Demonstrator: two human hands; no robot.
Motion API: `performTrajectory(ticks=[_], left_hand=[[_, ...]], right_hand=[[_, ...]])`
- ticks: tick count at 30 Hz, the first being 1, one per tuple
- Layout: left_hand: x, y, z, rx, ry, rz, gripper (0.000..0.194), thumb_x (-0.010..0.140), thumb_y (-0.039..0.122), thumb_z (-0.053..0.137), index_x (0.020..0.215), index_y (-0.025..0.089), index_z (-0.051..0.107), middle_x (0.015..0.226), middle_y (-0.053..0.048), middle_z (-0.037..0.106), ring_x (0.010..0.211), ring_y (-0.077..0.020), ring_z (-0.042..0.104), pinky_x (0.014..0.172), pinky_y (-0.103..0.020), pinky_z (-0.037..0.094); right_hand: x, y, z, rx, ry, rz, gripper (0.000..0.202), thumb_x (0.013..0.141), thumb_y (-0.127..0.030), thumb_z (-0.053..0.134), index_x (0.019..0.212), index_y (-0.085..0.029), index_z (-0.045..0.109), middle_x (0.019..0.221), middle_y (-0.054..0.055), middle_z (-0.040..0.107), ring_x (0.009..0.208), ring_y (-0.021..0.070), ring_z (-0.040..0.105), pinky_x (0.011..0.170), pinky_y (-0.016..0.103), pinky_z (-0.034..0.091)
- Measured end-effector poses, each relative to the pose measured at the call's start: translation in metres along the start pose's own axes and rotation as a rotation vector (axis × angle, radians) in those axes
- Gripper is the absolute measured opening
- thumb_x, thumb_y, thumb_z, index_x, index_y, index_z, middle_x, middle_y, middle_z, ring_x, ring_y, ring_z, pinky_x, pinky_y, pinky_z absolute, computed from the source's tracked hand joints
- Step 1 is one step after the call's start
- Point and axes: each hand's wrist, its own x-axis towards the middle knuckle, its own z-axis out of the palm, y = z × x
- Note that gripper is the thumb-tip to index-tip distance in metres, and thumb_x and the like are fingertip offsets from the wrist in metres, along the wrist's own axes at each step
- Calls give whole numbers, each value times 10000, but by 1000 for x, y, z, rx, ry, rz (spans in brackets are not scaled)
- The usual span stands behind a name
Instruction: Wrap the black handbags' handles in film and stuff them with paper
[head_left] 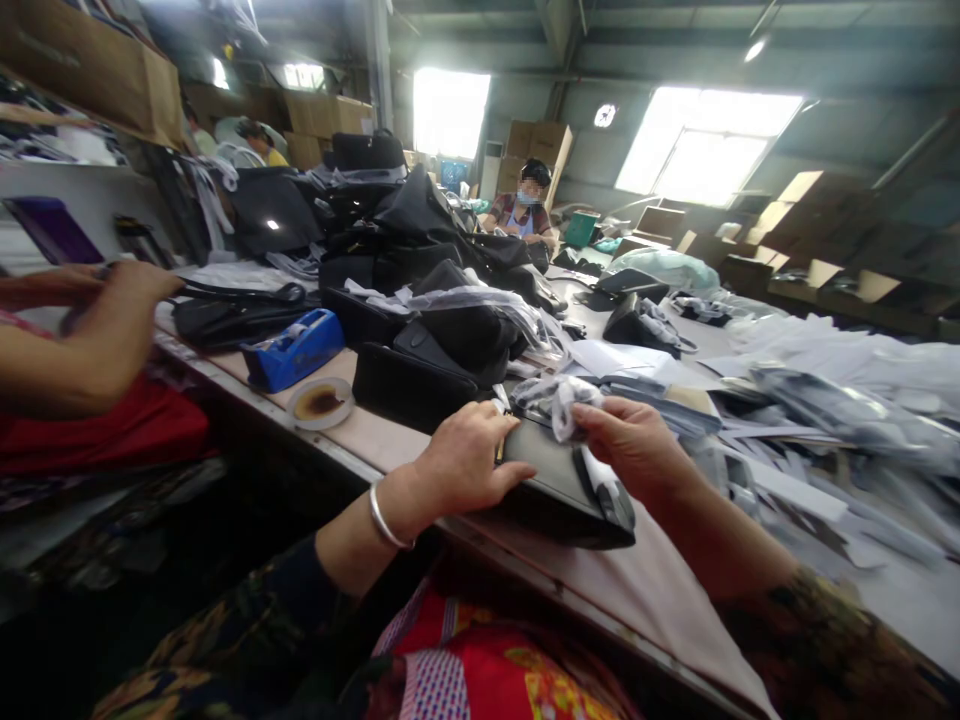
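A black bag [551, 475] lies on the near edge of the table, with gold-coloured hardware and white wrapping on it. Over its left end rests my left hand [461, 462], thumb and fingers apart, beside the gold piece; some fingers are hidden. My right hand [637, 440] is closed, pinching a strap wrapped in whitish film [564, 408] just above the bag. Another black bag [412, 385] stands right behind my left hand.
A blue tape dispenser [294, 350] and a tape roll [321, 402] sit to the left. Black bags [420, 215] are heaped behind. Loose white sheets and plastic [825, 440] cover the right side. A co-worker's arm [97, 340] is at far left; another person [525, 205] sits across.
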Motion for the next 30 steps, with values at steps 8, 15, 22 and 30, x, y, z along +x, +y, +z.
performTrajectory(ticks=[8,15,22,30], left_hand=[[-35,9,49,441,-106,222,222,966,179,516,1143,169,649,1055,-100,649,964,-258,587,800,-412,434],[-7,-5,128,472,1,121,370,1011,173,415,1353,162,554,1118,-126,641,1013,-272,586,776,-415,462],[-8,-26,140,109,-87,51,406,864,248,661,1259,154,650,1346,-158,589,1243,-346,512,985,-488,451],[-14,3,73,-960,-40,-207,481,955,546,517,849,122,717,750,-36,628,722,-151,567,694,-271,459]], right_hand=[[17,-64,-14,204,23,-293,386,655,-353,887,573,-197,544,455,-81,385,390,48,282,368,197,182],[-9,-108,2,226,-90,-579,356,690,-330,890,578,-184,586,481,-80,404,415,52,318,385,181,268],[-72,-18,-9,-313,-173,-564,180,871,-325,731,782,-170,746,692,25,659,620,154,578,582,268,472],[-84,60,-17,-675,-208,-708,218,945,-239,590,751,-181,673,669,23,584,605,144,542,570,262,404]])
